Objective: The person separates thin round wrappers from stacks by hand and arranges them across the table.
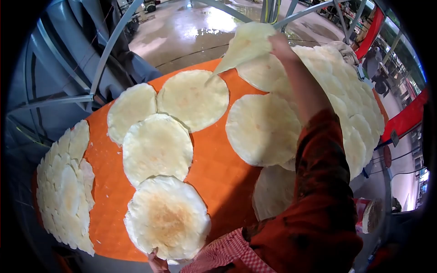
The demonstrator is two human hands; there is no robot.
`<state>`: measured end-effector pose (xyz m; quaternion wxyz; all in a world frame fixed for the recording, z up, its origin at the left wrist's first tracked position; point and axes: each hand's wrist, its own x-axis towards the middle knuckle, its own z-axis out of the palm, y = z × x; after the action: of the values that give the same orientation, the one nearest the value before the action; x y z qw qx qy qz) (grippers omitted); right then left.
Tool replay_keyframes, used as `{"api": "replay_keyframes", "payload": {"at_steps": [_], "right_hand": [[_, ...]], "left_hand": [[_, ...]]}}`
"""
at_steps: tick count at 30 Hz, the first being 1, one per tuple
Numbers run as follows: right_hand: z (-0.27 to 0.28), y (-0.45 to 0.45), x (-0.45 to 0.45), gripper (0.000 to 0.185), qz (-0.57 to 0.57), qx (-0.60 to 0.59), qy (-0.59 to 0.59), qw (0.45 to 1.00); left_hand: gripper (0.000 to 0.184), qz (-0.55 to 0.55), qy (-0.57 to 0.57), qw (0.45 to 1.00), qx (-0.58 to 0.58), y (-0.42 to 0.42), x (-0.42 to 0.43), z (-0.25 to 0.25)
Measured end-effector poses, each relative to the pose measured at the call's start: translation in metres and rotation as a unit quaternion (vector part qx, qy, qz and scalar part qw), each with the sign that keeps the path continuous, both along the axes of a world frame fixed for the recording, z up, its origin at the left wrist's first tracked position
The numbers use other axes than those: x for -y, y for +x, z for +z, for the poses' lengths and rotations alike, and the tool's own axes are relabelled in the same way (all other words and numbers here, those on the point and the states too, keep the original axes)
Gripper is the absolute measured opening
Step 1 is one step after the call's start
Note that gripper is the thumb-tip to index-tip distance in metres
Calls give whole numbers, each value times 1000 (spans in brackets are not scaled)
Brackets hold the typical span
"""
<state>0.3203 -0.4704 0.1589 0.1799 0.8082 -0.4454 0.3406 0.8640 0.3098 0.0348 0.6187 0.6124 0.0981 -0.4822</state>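
My right hand is stretched to the far side of the table, closed on the edge of a thin round flatbread. That bread is lifted and folded over, its lower tip hanging over another flatbread on the table. Near the front edge, my left hand pinches the rim of a browned flatbread; part of this hand is cut off by the view. Behind the browned bread, a paler flatbread lies partly under it. A further flatbread rests beside my right forearm.
An orange cloth covers the table. Overlapping flatbreads are piled at the left end and right end. Metal frame bars and grey sheeting stand at the left, with a wet floor beyond the table.
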Motion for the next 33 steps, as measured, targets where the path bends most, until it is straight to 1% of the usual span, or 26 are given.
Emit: {"api": "replay_keyframes", "payload": {"at_steps": [1, 2, 4, 6, 7, 8, 9, 10, 12, 13, 14, 16, 17, 19, 20, 21, 22, 23, 24, 26, 27, 28, 29, 31, 32, 33], "right_hand": [[-12, -28, -10, 20, 6, -9, 6, 1000], [-19, -29, -46, 24, -39, 125, 137, 982], [-31, -30, -122, 33, -153, 451, 305, 825], [-115, -63, -138, 42, -291, 287, 180, 895], [-156, -71, -155, 43, -368, 154, 63, 915], [-174, -53, -186, 40, -286, 77, 10, 955], [-171, -5, -219, 32, -166, 166, 183, 955], [-154, 55, -267, 38, -20, 239, 320, 916], [-88, 173, -395, 56, 267, 247, 537, 761], [-50, 221, -458, 66, 370, 202, 603, 677], [-23, 261, -517, 77, 434, 145, 618, 639], [-38, 310, -580, 69, 484, 48, 418, 767], [-31, 326, -596, 59, 451, 17, 403, 796], [-50, 365, -576, 39, 419, 20, 421, 804], [33, 354, -560, 29, 331, 103, 618, 706], [12, 374, -538, 23, 292, 97, 512, 802], [-24, 399, -487, 20, 308, 91, 582, 747], [-16, 401, -452, 22, 295, 116, 471, 823], [-14, 402, -406, 23, 303, 161, 463, 817], [50, 363, -333, 21, 296, 189, 476, 806], [80, 338, -313, 26, 363, 313, 505, 718], [86, 321, -272, 30, 249, 330, 502, 759], [116, 291, -278, 29, 256, 400, 475, 741], [89, 237, -211, 36, 341, 509, 425, 667], [65, 213, -178, 38, 364, 548, 379, 651], [37, 189, -141, 37, 352, 538, 348, 682]], "left_hand": [[62, 15, -30, 999, 2, -1, -5, -8], [63, 30, -61, 998, 4, 0, -9, -23], [66, 39, -96, 995, 7, 3, -13, -37], [67, 38, -110, 993, 4, 4, -17, -33], [68, 26, -126, 992, 18, -4, -4, -17], [69, 16, -133, 990, 32, -13, 8, 1], [69, 7, -142, 989, 46, -24, 20, 21], [69, -2, -148, 987, 61, -29, 27, 34], [67, -11, -164, 985, 50, -36, 40, 48], [67, -22, -167, 984, 57, -42, 50, 60], [67, -30, -161, 984, 66, -47, 59, 70], [64, -50, -183, 979, 73, -55, 80, 86], [63, -58, -194, 976, 83, -54, 90, 92], [59, -77, -210, 970, 95, -49, 104, 99], [57, -74, -267, 957, 86, -53, 112, 106], [58, -93, -303, 944, 91, -53, 118, 113], [58, -96, -315, 937, 119, -57, 125, 115], [59, -99, -325, 929, 147, -63, 129, 115], [58, -106, -316, 917, 217, -69, 134, 107], [46, -152, -294, 899, 287, -76, 144, 70], [40, -194, -278, 889, 310, -77, 148, 41], [35, -241, -281, 865, 338, -86, 151, 18], [30, -286, -283, 839, 366, -98, 157, -1], [29, -400, -230, 731, 503, -121, 176, -19], [31, -421, -249, 665, 564, -133, 189, -24], [33, -440, -265, 592, 620, -143, 203, -30]]}}
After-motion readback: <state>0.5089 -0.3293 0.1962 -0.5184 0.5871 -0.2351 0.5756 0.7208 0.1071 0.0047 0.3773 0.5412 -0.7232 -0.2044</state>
